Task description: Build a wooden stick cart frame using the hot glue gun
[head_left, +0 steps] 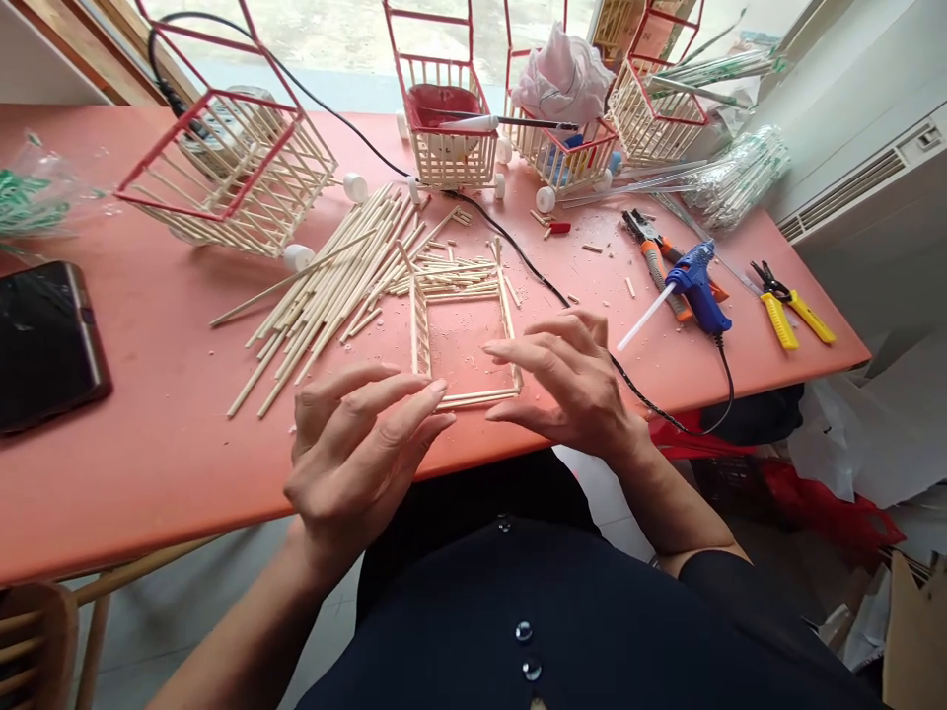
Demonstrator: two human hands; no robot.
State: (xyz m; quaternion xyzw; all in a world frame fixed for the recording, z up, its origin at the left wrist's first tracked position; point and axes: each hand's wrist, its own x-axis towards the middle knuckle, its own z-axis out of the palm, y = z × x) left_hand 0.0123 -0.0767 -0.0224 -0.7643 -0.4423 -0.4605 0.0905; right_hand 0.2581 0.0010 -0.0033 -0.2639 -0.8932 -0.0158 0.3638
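A small rectangular frame of pale wooden sticks (480, 396) lies near the table's front edge, with slatted left and right sides and an open middle. My left hand (362, 444) is at its front left corner, fingers stretched out and the fingertips over the end of the front stick. Above the front right corner hovers my right hand (566, 380), its thumb and fingers spread apart with nothing between them. Whether either hand touches the frame is hard to tell. Behind the frame are short cut stick pieces (451, 274), and to its left a pile of long wooden sticks (336, 286).
Several stick-built carts with red rims, one tipped (229, 168), stand along the back. On the right lie a blue glue gun (699, 286), orange-handled pliers (655, 261) and yellow-handled wire strippers (795, 306). A black phone (48, 345) sits far left. A black cord (525, 258) crosses the table.
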